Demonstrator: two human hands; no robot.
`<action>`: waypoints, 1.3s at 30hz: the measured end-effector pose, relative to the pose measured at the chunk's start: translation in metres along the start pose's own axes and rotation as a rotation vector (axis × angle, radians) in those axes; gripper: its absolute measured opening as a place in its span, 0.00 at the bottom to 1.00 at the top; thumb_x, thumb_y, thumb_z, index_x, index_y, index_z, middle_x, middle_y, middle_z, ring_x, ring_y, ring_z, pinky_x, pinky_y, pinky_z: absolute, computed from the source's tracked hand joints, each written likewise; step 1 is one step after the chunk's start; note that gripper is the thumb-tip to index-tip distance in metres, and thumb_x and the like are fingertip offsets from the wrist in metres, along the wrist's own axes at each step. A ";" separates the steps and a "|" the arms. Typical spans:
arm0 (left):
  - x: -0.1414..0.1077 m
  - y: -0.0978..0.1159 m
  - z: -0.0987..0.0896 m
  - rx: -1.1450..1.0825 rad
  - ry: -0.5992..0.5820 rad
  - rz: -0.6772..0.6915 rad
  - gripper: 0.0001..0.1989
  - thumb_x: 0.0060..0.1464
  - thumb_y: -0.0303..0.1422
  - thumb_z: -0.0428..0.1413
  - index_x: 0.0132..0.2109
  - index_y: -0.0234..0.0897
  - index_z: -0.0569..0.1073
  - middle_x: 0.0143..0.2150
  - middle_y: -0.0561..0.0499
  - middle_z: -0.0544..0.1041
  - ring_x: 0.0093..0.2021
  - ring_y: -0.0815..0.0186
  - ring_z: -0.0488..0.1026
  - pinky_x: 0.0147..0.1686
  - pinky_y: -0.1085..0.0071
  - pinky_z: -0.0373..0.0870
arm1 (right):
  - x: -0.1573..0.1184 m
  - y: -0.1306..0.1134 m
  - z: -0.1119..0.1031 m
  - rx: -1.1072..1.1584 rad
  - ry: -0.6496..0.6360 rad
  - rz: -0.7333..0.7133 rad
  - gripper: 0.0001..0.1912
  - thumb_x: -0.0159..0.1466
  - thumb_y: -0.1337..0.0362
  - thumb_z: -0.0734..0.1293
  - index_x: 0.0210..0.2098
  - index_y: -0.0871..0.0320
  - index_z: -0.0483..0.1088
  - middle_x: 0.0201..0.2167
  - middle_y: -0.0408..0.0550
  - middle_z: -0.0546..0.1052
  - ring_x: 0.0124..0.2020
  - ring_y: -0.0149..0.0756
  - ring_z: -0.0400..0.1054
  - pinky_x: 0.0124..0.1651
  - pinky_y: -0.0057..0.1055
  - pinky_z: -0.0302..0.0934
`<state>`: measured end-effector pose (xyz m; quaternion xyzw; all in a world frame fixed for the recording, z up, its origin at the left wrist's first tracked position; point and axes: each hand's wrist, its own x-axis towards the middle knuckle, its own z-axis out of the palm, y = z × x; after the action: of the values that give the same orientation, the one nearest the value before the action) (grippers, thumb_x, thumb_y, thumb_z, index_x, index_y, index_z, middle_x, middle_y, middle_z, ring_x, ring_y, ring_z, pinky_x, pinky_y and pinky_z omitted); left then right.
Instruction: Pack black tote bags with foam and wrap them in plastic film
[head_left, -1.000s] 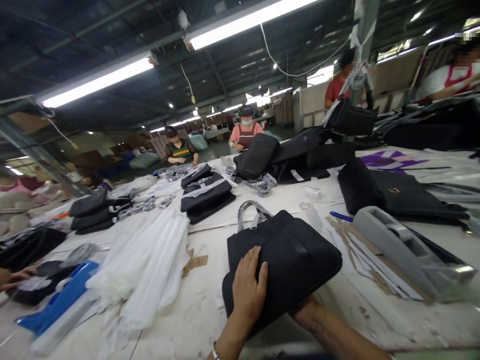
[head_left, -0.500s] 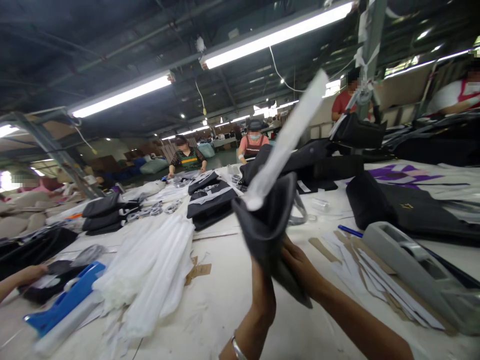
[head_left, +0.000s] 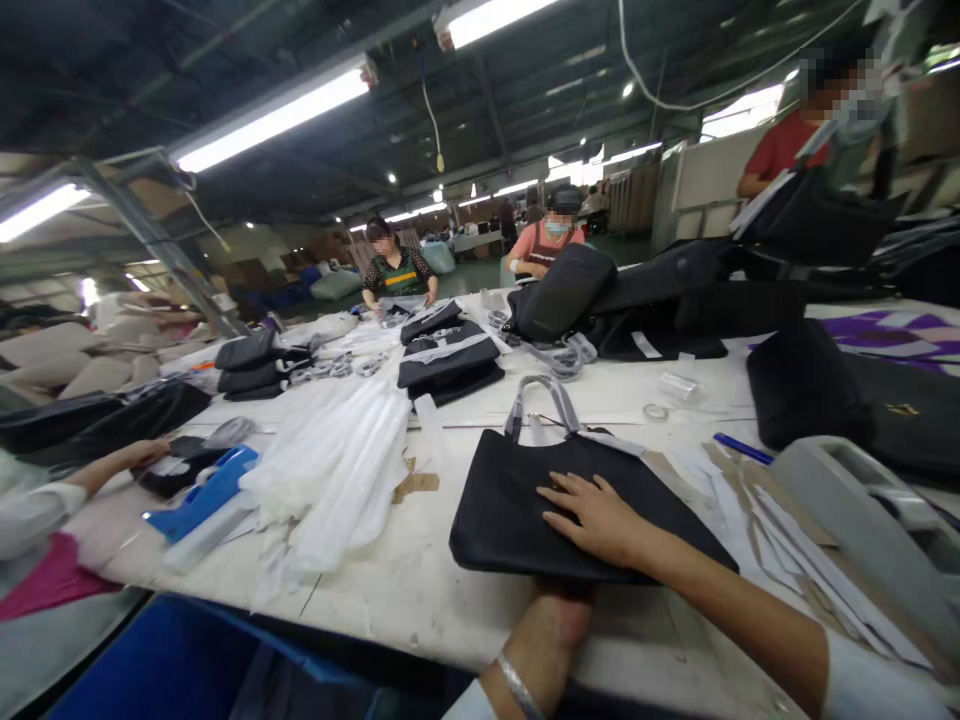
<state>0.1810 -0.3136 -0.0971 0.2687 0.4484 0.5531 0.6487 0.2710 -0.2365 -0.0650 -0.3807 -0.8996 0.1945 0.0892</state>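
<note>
A black handbag (head_left: 517, 500) lies on its side in front of me, its base edge towards me. Its grey-wrapped handles (head_left: 551, 395) point away across the table. My right hand (head_left: 600, 515) rests flat on the bag's upper face with the fingers spread. Below the near edge, my left hand (head_left: 562, 612) reaches under the bag, and its fingers are hidden. A silver bracelet (head_left: 517, 685) circles my left wrist. A pale strip (head_left: 611, 442) lies by the bag's far edge, close to the handles.
White foam sheets (head_left: 345, 480) are heaped left of the bag. A grey tape dispenser (head_left: 847, 530) and paper strips (head_left: 757, 510) sit at right. A co-worker's hand (head_left: 146, 452) is near a blue dispenser (head_left: 206, 495). More black bags (head_left: 450, 360) lie farther back.
The handbag has come down from a raised, upright hold to lying flat at the table. My right hand now spreads on top of it. The white strip no longer sticks up from its opening.
</note>
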 end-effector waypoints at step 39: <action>-0.047 0.060 -0.134 0.111 0.648 0.239 0.39 0.52 0.43 0.63 0.66 0.37 0.58 0.59 0.37 0.71 0.59 0.54 0.69 0.56 0.61 0.66 | -0.028 0.011 0.064 -0.188 0.287 -0.183 0.30 0.65 0.49 0.60 0.64 0.54 0.63 0.67 0.53 0.60 0.65 0.55 0.57 0.65 0.55 0.48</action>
<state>0.0353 -0.3635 -0.0934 0.1646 0.6258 0.6564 0.3879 0.2776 -0.2672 -0.1284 -0.3276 -0.9228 0.0446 0.1980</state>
